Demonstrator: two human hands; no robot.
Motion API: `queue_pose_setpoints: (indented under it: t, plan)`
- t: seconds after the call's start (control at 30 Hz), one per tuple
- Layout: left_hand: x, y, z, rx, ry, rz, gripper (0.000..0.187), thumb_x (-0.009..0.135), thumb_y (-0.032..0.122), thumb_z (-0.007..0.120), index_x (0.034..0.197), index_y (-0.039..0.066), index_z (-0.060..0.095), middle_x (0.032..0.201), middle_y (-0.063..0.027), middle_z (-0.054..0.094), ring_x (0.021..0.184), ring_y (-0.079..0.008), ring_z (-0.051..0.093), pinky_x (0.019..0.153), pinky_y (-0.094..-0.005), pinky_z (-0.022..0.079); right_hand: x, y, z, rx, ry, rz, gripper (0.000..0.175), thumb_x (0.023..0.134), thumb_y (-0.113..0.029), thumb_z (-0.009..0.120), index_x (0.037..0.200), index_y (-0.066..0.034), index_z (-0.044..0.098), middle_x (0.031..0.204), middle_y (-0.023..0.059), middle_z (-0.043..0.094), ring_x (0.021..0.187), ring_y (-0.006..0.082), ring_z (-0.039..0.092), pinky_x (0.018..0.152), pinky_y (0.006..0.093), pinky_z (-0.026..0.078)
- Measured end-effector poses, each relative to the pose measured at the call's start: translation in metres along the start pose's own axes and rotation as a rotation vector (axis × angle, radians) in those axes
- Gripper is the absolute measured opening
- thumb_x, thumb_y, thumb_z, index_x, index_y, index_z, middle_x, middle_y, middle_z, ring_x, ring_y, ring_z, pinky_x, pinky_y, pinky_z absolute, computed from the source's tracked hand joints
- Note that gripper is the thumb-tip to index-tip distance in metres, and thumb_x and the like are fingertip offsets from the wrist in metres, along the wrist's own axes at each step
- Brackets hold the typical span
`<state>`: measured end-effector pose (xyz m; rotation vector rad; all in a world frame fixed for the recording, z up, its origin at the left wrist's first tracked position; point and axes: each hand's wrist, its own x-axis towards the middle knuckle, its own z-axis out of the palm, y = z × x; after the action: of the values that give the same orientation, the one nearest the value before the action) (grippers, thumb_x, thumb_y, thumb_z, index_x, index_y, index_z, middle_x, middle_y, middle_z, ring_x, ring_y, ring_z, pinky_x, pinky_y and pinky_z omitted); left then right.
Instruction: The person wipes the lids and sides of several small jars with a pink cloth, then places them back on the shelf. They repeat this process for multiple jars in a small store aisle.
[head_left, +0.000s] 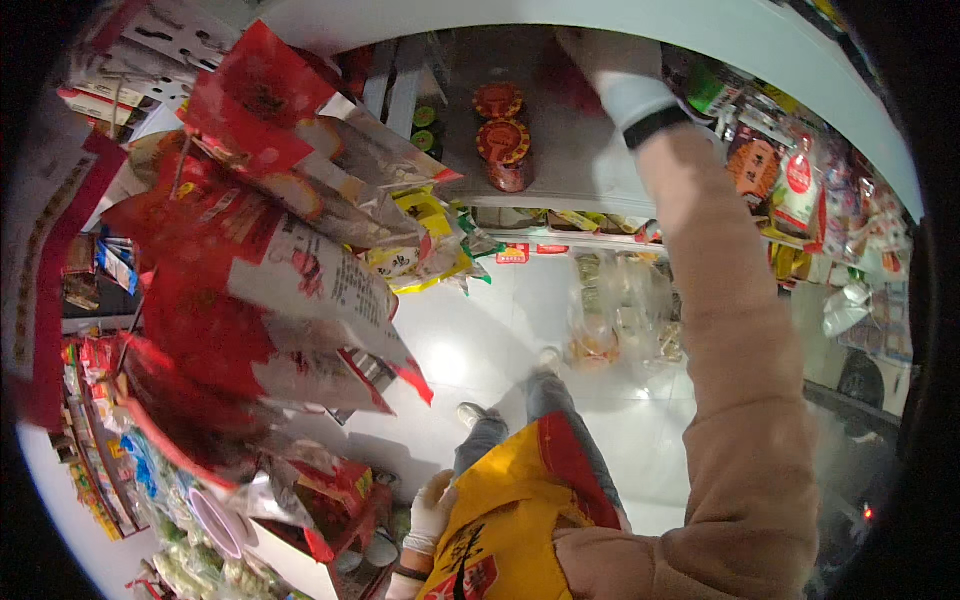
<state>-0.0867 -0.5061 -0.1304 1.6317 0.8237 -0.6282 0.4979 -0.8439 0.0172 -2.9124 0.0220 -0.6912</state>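
Note:
My right arm, in a pinkish-beige sleeve, stretches up and forward into a shelf (555, 169). At its end my right hand (626, 79), in a white glove with a black band at the wrist, reaches in under the white upper shelf edge. Its fingers are lost in shadow and behind that edge, near a blurred dark red patch. Left of this hand stand red-lidded jars (504, 142), one behind another. My left hand (435, 501), also white-gloved, hangs low beside my yellow and red apron (495, 525). I see nothing in it, but its fingers are partly turned away.
Large red and clear food bags (217, 300) hang on hooks close at my left. Several packets (757, 161) hang at the right. Clear plastic bags of goods (600, 322) are under the shelf. Low at the left are a purple basket (217, 521) and bagged vegetables (184, 570).

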Motion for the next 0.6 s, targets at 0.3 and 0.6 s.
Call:
queue_pose_setpoints:
  t: [0.3,0.6]
  plan:
    - [0.011,0.088,-0.017,-0.196,-0.388,0.333,0.054,0.099,0.021,0.072,0.145,0.002,0.052,0.147,-0.0117,0.056,0.133,-0.025,0.055,0.114,-0.0386,0.044,-0.243,0.011,-0.168,0.611,-0.163,-0.067,0.053,0.08,-0.025,0.081,0.126,-0.0063,0.06,0.114,0.0183,0.06,0.105,0.0375,0.066,0.09,0.0449,0.054]
    - [-0.034,0.132,-0.042,-0.166,-1.006,0.261,0.081,0.084,0.019,0.085,0.151,0.0,0.044,0.141,-0.0103,0.06,0.13,-0.0224,0.055,0.113,-0.0422,0.044,-0.391,-0.106,-0.22,1.313,-0.824,-0.184,0.057,0.084,-0.017,0.083,0.134,-0.0043,0.059,0.123,0.015,0.062,0.12,0.0247,0.061,0.103,0.0359,0.048]
